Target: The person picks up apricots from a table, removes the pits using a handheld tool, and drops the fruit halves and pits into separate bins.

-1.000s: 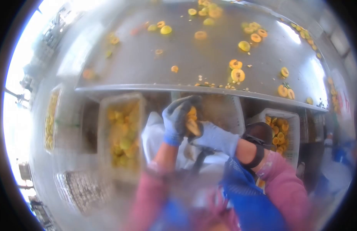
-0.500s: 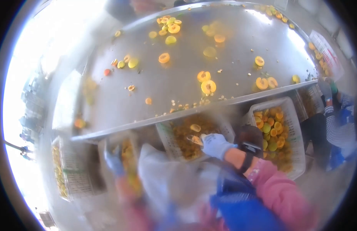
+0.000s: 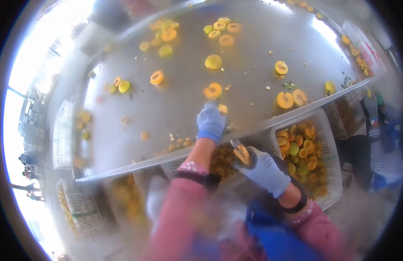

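My left hand, in a pale blue glove, reaches over the metal table. Its fingers are closed at a yellow apricot half, and another apricot half lies just beyond them. My right hand, gloved alike, is below the table's front edge, wrapped round a small tool with a yellow-orange body and a grey metal tip. Under that tool sits a crate of brownish pits and scraps, partly hidden by my arms. To the right stands a white crate filled with apricot halves.
Fruit pieces lie scattered over the table, with a cluster at the far side. The raised metal rim runs along the front. More crates stand at the left. A co-worker's checked sleeve shows at the right.
My left hand has risen from beside the left crate onto the table, to the apricot half. My right hand has shifted slightly right and down, with the tool now showing clearly. The view has turned.
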`<state>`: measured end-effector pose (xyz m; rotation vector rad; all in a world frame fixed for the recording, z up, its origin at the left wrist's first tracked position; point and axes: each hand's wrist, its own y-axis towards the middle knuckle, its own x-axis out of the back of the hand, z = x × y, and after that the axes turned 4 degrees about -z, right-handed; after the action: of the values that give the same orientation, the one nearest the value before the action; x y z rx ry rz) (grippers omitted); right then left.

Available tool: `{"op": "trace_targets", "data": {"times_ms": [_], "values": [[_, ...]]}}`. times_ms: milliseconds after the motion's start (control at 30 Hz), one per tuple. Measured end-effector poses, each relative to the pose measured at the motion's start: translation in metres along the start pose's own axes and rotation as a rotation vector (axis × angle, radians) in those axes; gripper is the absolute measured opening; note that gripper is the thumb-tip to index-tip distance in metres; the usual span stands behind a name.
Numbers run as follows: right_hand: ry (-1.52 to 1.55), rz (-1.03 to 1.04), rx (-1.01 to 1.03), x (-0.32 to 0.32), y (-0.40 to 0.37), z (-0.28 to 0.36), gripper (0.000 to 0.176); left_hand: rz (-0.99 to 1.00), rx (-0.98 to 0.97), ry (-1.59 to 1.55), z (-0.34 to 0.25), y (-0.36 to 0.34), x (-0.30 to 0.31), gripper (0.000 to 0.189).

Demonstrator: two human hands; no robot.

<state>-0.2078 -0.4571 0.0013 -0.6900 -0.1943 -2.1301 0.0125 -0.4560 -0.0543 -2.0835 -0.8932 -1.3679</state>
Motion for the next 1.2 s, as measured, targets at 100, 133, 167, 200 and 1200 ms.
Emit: {"op": "trace_targets", "data": {"times_ms": [100,133,167,200,1200], "values": [[0.134,-0.021,-0.051,0.000,0.005,0.006,0.045,-0.015,0.063,-0.697,0.009,-0.021,0.020,0.045],[0.242,-0.047,-0.059,-0.003,0.007,0.007,0.044,0.015,0.083,-1.067,0.016,-0.038,0.038,0.044],[0.353,-0.067,-0.068,-0.010,0.009,0.008,0.044,0.039,0.102,-1.435,0.022,-0.058,0.053,0.042],[0.465,-0.082,-0.078,-0.020,0.011,0.009,0.043,0.091,0.126,-1.506,0.025,-0.078,0.066,0.041],[0.114,0.477,0.330,-0.128,-0.079,0.094,0.029,-0.735,-0.079,-1.207,0.111,-0.271,0.098,0.032]]}}
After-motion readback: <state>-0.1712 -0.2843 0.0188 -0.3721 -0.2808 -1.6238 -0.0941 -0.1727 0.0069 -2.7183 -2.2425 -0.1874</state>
